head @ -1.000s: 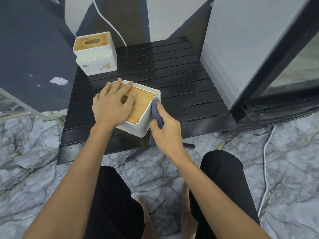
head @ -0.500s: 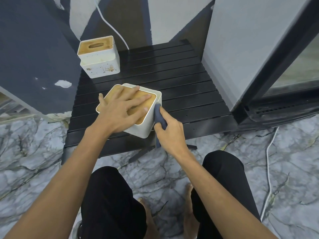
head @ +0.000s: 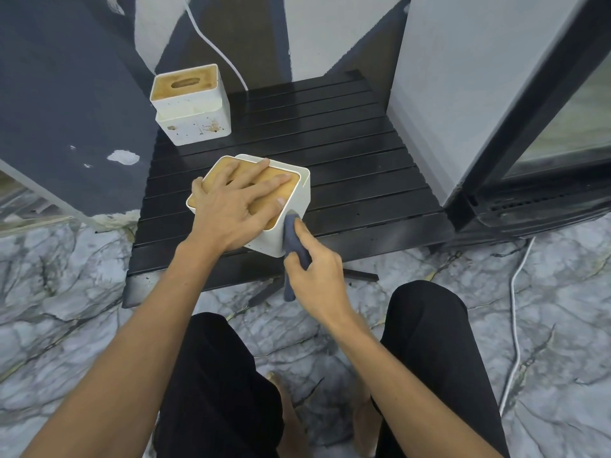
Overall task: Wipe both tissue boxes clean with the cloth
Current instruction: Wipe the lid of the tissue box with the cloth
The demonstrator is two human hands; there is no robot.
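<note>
A white tissue box with a wooden lid [head: 299, 193] stands near the front of a low black slatted table [head: 357, 160]. My left hand [head: 238, 206] lies flat on the lid with fingers spread, covering its slot. My right hand [head: 314, 269] grips a dark blue cloth [head: 292, 239] and presses it against the box's near right side; a tail of cloth hangs below the hand. A second white tissue box [head: 191, 107] with stains on its front sits at the table's back left, untouched.
A grey cabinet with a dark glass door [head: 496, 110] borders the table on the right. A dark wall panel [head: 66, 110] stands on the left. A white cable [head: 514, 309] runs over the marble floor at right. My knees in black trousers are below.
My left hand has flattened and spread across the lid and the box has turned slightly. My right hand with the cloth has slid down the box's side toward its near corner.
</note>
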